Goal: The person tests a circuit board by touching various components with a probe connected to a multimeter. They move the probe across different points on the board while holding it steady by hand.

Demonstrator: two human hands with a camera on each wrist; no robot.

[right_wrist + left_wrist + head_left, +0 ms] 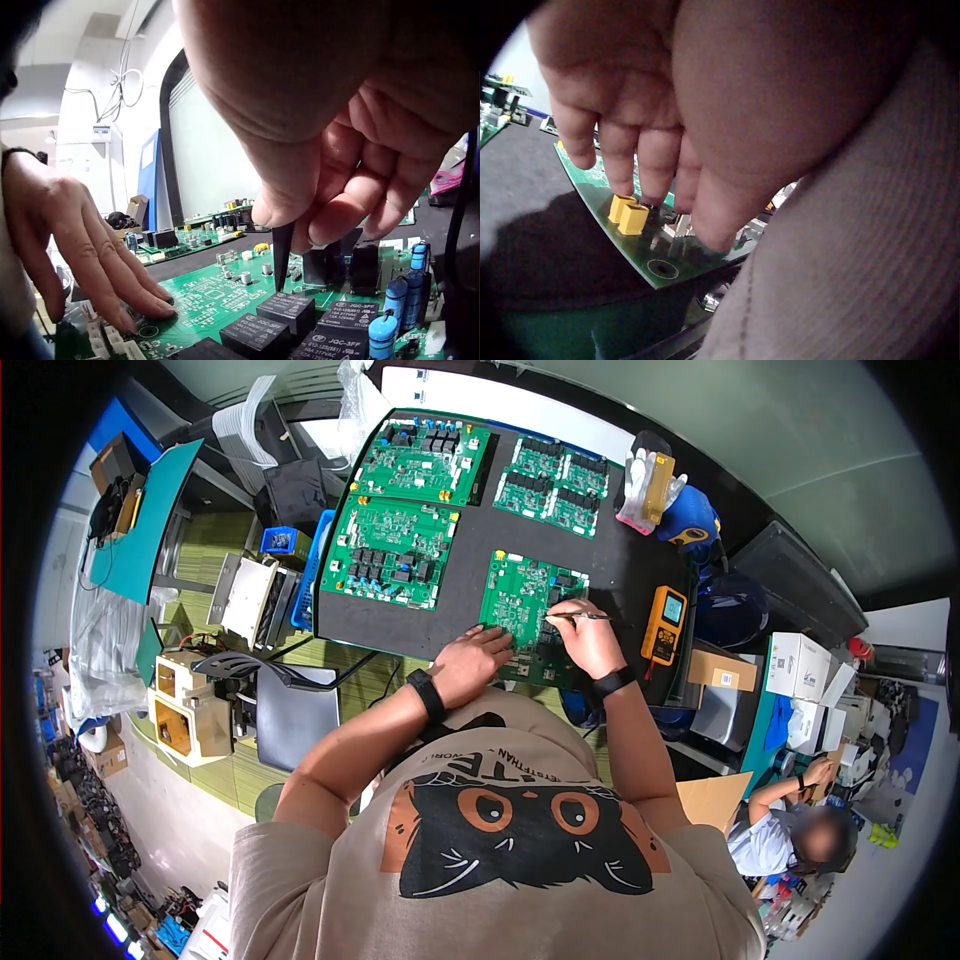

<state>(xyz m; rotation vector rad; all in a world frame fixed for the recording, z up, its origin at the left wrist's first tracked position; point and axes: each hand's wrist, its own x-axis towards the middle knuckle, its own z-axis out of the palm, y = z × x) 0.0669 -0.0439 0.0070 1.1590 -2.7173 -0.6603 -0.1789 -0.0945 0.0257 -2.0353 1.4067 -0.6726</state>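
Note:
A green circuit board (515, 588) lies on the dark table mat in front of the person. The left hand (475, 658) rests at the board's near left edge, fingers extended; in the left wrist view they sit by yellow connectors (633, 219). Thumb and fingers of the right hand (588, 644) pinch a slim black pointed tool (281, 259). Its tip points down at the black relays (286, 309), right at the edge of one of them. Blue cylindrical components (383, 334) stand beside the relays. The tool's upper part is mostly hidden by the hand in the right wrist view.
Two larger green boards (395, 550) lie on the left of the table, and a panel of smaller boards (550, 482) at the back. A yellow handheld meter (664, 624) is at the right, with gloves (640, 485) behind. Another person (790, 835) is at lower right.

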